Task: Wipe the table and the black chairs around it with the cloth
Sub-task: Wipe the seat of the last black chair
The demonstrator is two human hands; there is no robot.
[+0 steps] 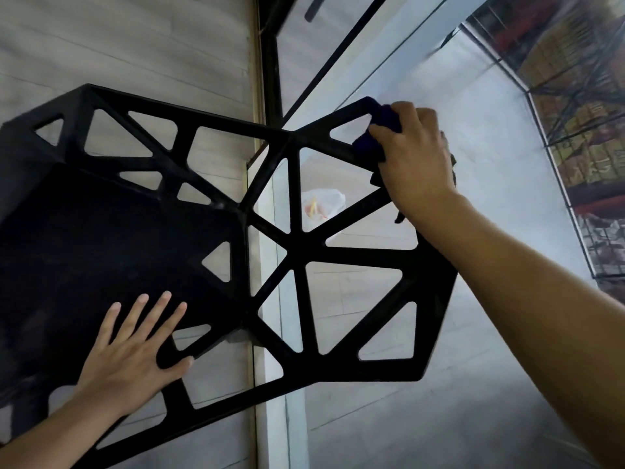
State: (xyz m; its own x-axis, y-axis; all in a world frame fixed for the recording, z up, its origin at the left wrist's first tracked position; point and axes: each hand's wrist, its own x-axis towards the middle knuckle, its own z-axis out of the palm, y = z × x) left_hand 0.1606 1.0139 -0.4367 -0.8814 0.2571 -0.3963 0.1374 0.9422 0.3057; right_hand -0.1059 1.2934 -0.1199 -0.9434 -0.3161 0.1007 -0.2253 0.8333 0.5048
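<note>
Black plastic fills most of the head view: a chair (pixel 291 245) with a solid seat (pixel 101 238) at the left and a backrest of struts and triangular openings that spreads to the right. The left hand (pixel 132 353) lies flat on the near part of the seat, its fingers (pixel 159 313) straight and spread, the thumb stretched out sideways over a strut beside one of the openings; it holds nothing. The right hand (pixel 412 157) reaches from the lower right to the far upper corner of the backrest, where its fingers curl round a dark blue cloth (pixel 375 137) and press it against the top strut. The cloth is bunched, showing above and to the left of the knuckles, and a dark bit of it seems to hang below the hand near the wrist. Under and beyond the chair lies a pale plank floor (pixel 135 45). A black frame (pixel 270 62) rises behind the backrest, with a large pane (pixel 490 130) to its right. Through one opening in the backrest a white bag (pixel 321 204) shows on the ground, with something orange and yellow inside that is too blurred to name. At the far right, wire shelves (pixel 581 113) carry stacked boxes.
</note>
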